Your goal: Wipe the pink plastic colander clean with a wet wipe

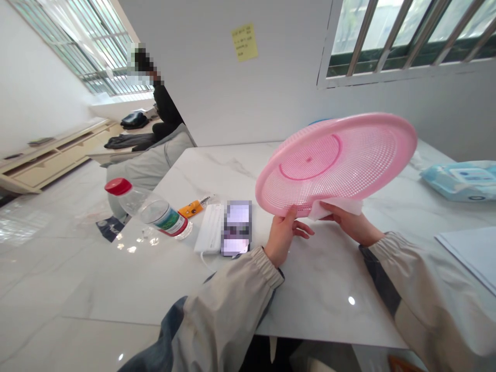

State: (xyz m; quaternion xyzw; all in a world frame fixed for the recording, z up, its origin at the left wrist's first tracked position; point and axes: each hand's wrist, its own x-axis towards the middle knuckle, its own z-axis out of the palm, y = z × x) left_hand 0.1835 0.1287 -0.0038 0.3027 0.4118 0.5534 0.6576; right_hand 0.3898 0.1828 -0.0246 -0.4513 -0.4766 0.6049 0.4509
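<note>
A round pink plastic mesh basket (372, 155) is held tilted above the table, its hollow side facing me. My left hand (283, 235) grips its near rim, thumb on the inner side and the other fingers below. My right hand (349, 222) pinches a white wipe (337, 207) folded over the same rim, a little to the right of my left hand. Part of the right hand's fingers is hidden behind the wipe and the rim.
On the marble-patterned table (310, 305) stand a red-capped bottle (166, 217), a white power bank (209, 230), a phone (236, 227) and an orange packet (191, 208). A blue wipes pack (461, 181) and paper (473, 253) lie right. A person (166, 108) sits far left.
</note>
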